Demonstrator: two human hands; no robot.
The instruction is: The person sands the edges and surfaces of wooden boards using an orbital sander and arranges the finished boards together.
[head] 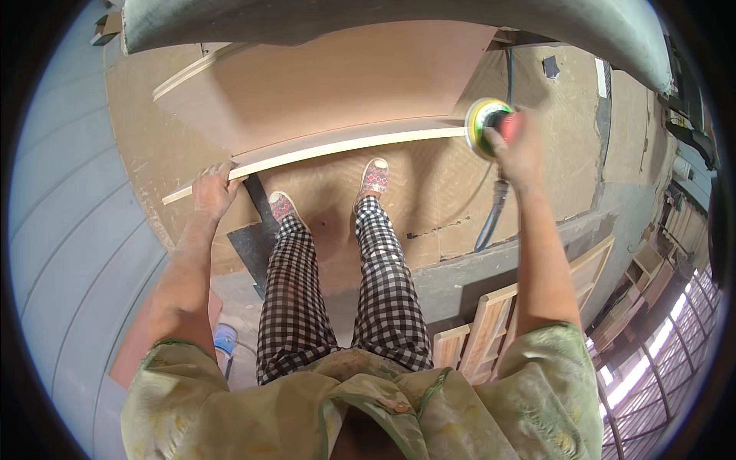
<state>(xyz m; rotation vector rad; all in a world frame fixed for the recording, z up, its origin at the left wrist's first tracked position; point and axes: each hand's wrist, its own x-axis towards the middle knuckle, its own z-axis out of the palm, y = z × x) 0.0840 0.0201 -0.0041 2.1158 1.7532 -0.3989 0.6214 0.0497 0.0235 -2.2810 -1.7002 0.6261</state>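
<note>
My left hand (214,190) grips a long pale wooden edge strip (333,145) near its left end, with my fingers over it. The strip runs along the near side of a large pinkish-brown wooden panel (345,75). At the strip's right end, my right hand (517,146) holds a round orbital sander (485,127) with a red top, its disc tilted on edge. The right hand and the sander are blurred. A hose (493,218) hangs below the sander. Whether the disc touches the strip cannot be told.
Brown sheeting (460,195) covers the floor under my feet. Slatted wooden frames (489,322) lean at the lower right. A blue-and-white container (225,338) stands at the lower left, beside a reddish board (129,351). A blue-grey corrugated wall (75,230) curves along the left.
</note>
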